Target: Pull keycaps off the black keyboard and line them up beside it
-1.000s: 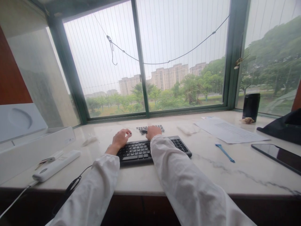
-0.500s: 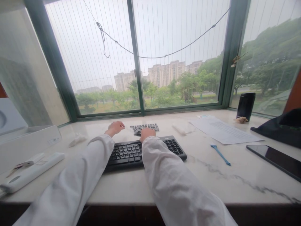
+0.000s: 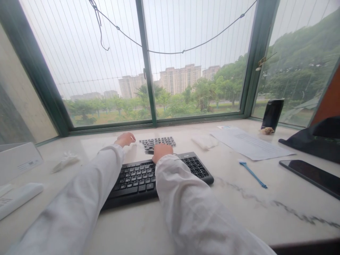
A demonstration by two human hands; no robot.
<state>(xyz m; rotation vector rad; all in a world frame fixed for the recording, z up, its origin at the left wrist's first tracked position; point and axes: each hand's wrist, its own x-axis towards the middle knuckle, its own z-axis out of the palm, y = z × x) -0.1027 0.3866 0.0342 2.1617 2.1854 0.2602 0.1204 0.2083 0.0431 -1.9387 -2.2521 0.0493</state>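
A black keyboard (image 3: pixel 138 179) lies on the marble-patterned counter under my forearms. Behind it, several loose dark keycaps (image 3: pixel 159 141) are laid out in rows. My right hand (image 3: pixel 162 151) is closed at the keyboard's back edge, close to the keycaps; its fingertips are hidden behind the hand. To the left of the rows, my left hand (image 3: pixel 125 139) hovers above the counter with fingers curled together. Whatever either hand may hold is too small or hidden to make out. White sleeves cover both arms and part of the keyboard.
On the right are a blue stick-like tool (image 3: pixel 253 174), a phone (image 3: pixel 312 175), a printed sheet (image 3: pixel 251 143), a dark can (image 3: pixel 272 115) and a black cloth item (image 3: pixel 316 141). White crumpled plastic (image 3: pixel 66 161), a white box (image 3: pixel 20 159) and a power strip (image 3: pixel 20 198) stand left. Windows close off the back.
The camera view has shifted, so the counter's left-hand things slide partly out of the picture. Both hands stay around the keyboard and keycaps, with only slight movement.
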